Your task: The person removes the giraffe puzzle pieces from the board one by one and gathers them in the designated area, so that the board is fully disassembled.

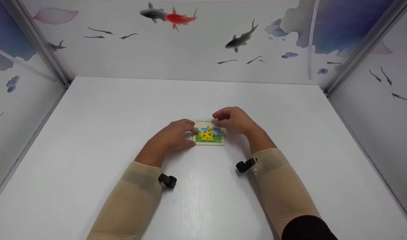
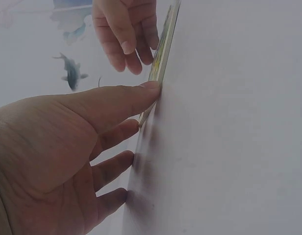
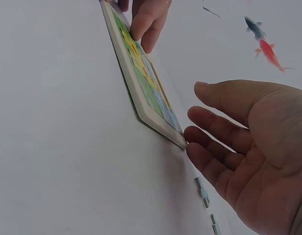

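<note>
The left hand [image 1: 176, 136] is loosely spread against the left side of a giraffe jigsaw tray [image 1: 210, 144], its thumb at the near left corner and its forefinger reaching onto the picture. The right hand [image 1: 238, 120] is at the tray's far right corner, thumb apart from gently bent fingers; no piece shows pinched in it, and whether its fingertips touch the rim I cannot tell.

Between the hands, the tray lies flat on the white table [image 1: 203, 200], with the yellow giraffe [image 1: 207, 135] upright from the near side and pale backing visible along the tray's far strip. By the right wrist view, two loose pieces, a nearer one [image 3: 202, 192] and another [image 3: 215, 225], lie just outside the tray, beside the right hand. Farther out, beyond the tray, stands a wall panel [image 1: 207, 63] painted with fish.

The loose pieces could be swept away from the tray, since the right hand is so close to them. The thin tray could also skid or swivel if one hand pushed its edge harder than the other, and a dragging left forefinger could lift a seated piece.
</note>
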### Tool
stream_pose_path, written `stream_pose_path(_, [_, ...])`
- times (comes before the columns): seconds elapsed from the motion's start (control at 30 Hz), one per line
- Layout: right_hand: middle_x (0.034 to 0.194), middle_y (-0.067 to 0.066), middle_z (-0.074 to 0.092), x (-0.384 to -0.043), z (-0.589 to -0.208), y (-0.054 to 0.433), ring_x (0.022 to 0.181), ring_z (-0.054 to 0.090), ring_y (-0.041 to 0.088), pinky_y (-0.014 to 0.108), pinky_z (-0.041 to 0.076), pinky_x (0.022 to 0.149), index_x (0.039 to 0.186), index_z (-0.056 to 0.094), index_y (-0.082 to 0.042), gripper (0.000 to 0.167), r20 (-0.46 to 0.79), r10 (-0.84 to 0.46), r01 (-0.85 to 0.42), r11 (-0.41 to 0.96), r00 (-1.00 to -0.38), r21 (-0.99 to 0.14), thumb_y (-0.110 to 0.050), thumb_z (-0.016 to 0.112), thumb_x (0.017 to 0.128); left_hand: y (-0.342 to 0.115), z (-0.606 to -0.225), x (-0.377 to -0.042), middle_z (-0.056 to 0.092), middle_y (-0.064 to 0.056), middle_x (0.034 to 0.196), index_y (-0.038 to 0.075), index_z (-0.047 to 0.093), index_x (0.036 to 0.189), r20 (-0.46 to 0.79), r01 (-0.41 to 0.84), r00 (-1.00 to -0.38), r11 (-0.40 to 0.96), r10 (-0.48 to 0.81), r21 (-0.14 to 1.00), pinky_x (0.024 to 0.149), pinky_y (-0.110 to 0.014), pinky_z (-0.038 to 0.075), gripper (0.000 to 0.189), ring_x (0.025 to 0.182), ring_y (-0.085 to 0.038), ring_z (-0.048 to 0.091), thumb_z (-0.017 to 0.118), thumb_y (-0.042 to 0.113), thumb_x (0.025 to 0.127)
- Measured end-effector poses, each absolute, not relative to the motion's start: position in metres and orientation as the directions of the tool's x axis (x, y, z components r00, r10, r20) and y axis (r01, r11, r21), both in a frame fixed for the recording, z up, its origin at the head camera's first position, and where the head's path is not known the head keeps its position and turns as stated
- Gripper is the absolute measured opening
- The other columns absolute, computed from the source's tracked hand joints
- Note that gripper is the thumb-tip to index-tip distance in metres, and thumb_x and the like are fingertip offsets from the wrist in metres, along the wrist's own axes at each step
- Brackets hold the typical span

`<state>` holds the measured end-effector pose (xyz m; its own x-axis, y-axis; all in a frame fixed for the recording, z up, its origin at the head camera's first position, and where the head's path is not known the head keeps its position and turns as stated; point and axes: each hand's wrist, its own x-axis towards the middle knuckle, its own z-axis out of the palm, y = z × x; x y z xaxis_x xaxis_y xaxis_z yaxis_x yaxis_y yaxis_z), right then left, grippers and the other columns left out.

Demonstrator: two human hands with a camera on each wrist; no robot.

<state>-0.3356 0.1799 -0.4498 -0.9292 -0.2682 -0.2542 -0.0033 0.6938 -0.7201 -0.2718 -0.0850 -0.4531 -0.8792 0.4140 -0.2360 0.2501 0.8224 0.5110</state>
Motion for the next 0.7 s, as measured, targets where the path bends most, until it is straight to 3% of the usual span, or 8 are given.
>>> stream_pose_path(0.13, [0.122, -0.002, 0.072, -0.3349, -0.4514, 0.1793, 0.115, 0.063, 0.023, 0.039, 0.058, 0.099, 0.127, 0.077, -0.028, 0.03, -0.251, -0.297, -0.041, 0.717, -0.921, -0.696, -0.027, 0.079, 0.097, -0.0852, -0.4536, -0.2719, 0.045, 0.0, 0.169, 0.022, 0.07, 0.142, -0.22, 0.268, -0.878, 0.818, 0.424, 0.508, 0.135, -0.05, 0.027, 0.044, 0.163, -0.028, 0.033, 0.074, 0.03, 0.1])
stream_pose_path(0.37, [0.13, -0.004, 0.069, -0.3336, -0.4538, 0.1775, 0.122, 0.062, 0.022, 0.045, 0.052, 0.113, 0.119, 0.079, -0.026, 0.025, -0.246, -0.368, -0.122, 0.74, -0.897, -0.661, -0.019, 0.08, 0.095, -0.087, -0.4558, -0.2726, 0.046, -0.002, 0.168, 0.02, 0.071, 0.141, -0.199, 0.294, -0.874, 0.808, 0.444, 0.51, 0.134, -0.049, 0.03, 0.042, 0.162, -0.029, 0.036, 0.074, 0.03, 0.1])
stream_pose_path(0.7, [0.138, -0.009, 0.061, -0.3329, -0.4541, 0.174, 0.128, 0.057, 0.021, 0.045, 0.049, 0.119, 0.114, 0.082, -0.029, 0.022, -0.278, -0.377, -0.156, 0.797, -0.883, -0.584, -0.019, 0.081, 0.095, -0.0866, -0.4542, -0.2728, 0.047, 0.0, 0.168, 0.02, 0.071, 0.141, -0.204, 0.291, -0.875, 0.813, 0.44, 0.504, 0.134, -0.048, 0.029, 0.043, 0.162, -0.028, 0.036, 0.075, 0.032, 0.099])
